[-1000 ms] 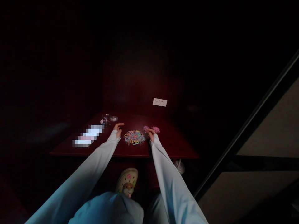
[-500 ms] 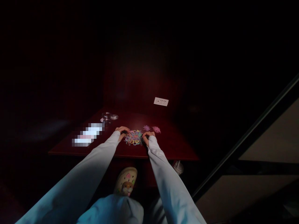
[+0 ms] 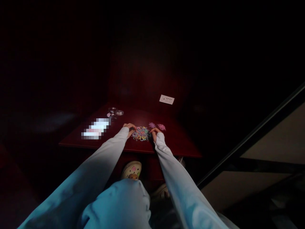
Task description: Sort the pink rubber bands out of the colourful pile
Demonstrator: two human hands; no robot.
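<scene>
Surface [image 3: 179, 140]: dark red, lit around its middle.

Item, left: bright slab [image 3: 96, 128], pixelated, detail unreadable; lies aslant on the surface.

Item, far left: clear jar [image 3: 112, 111], with a small pale pink piece [image 3: 109, 114] just beside it on the left and a clear round lid or dish [image 3: 119, 113] on the right, pale contents too small to identify.

Item, left of middle: left hand [image 3: 129, 126], pale sleeve to the wrist; fingers curled at the left edge of the pile. Grip: bent inward; cannot tell whether it grasps a loop.

Item, near, below the surface: cream shoe [image 3: 131, 167] with pink and brown ornaments.

Item, middle: pile of small multicoloured loops [image 3: 142, 135], spread flat on the surface between the hands.

Item, beyond the pile, right: purple cluster [image 3: 152, 125], small.

Item, right of middle: right hand [image 3: 155, 131], pale sleeve; fingertips at the pile's right edge. Grip: fingers bent; cannot tell whether anything is grasped.

Item, farther right: pink cluster [image 3: 161, 127], near the purple one.

Item, far right: white socket plate [image 3: 166, 99], on the dark red wall.
</scene>
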